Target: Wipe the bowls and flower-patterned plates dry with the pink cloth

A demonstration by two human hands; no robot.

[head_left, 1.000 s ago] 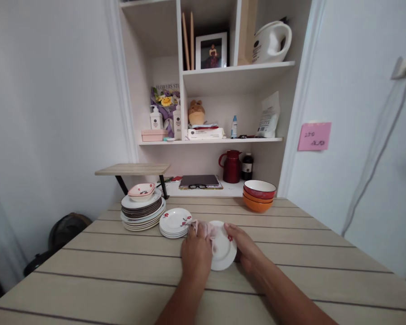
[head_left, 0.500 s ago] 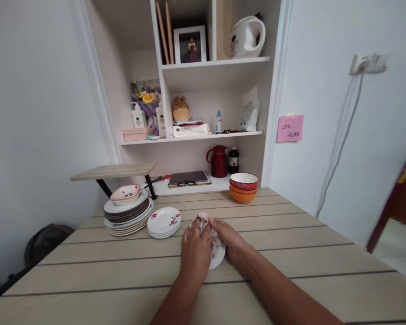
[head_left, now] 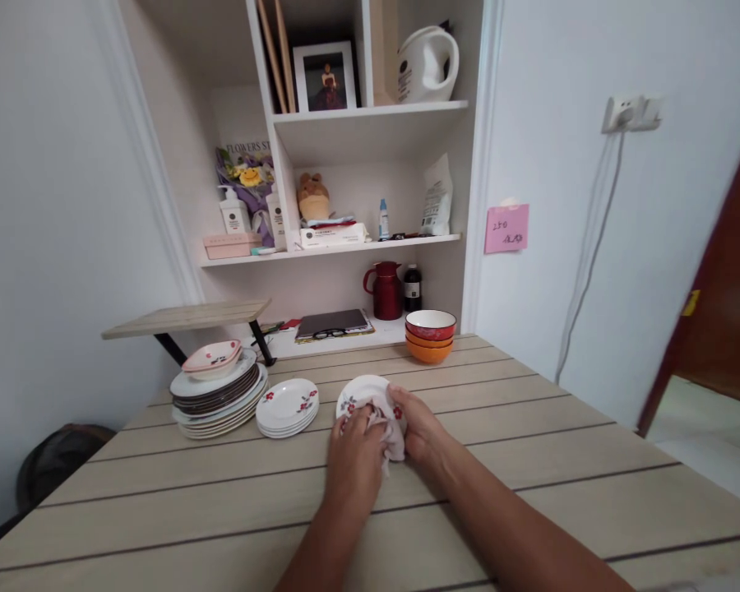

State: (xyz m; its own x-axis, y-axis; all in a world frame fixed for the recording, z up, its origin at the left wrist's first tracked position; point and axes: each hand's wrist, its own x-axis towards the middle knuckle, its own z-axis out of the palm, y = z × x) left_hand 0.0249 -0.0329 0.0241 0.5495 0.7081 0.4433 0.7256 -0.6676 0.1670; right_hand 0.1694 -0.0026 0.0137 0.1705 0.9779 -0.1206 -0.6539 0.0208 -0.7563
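A small white plate (head_left: 365, 386) with red flowers is held above the table in front of me, its patterned face toward me. My right hand (head_left: 418, 427) grips the plate's right edge. Bunched in my left hand (head_left: 354, 448) is a pale pink cloth (head_left: 395, 444), pressed against the plate's lower face. The cloth and both hands cover the lower part of the plate. Left of my hands sits a short stack of matching flowered plates (head_left: 288, 401).
A taller stack of plates (head_left: 222, 407) topped by a square bowl (head_left: 213, 357) stands at the left, beside a small raised stand (head_left: 188, 316). Stacked red and orange bowls (head_left: 430, 337) rest at the table's back. Behind are a red jug (head_left: 386, 289) and a dark laptop (head_left: 331, 324).
The plate has tilted up so its flowered face now shows. The cloth has slid down across it with my left hand, while my right hand holds the edge. The view has shifted slightly right.
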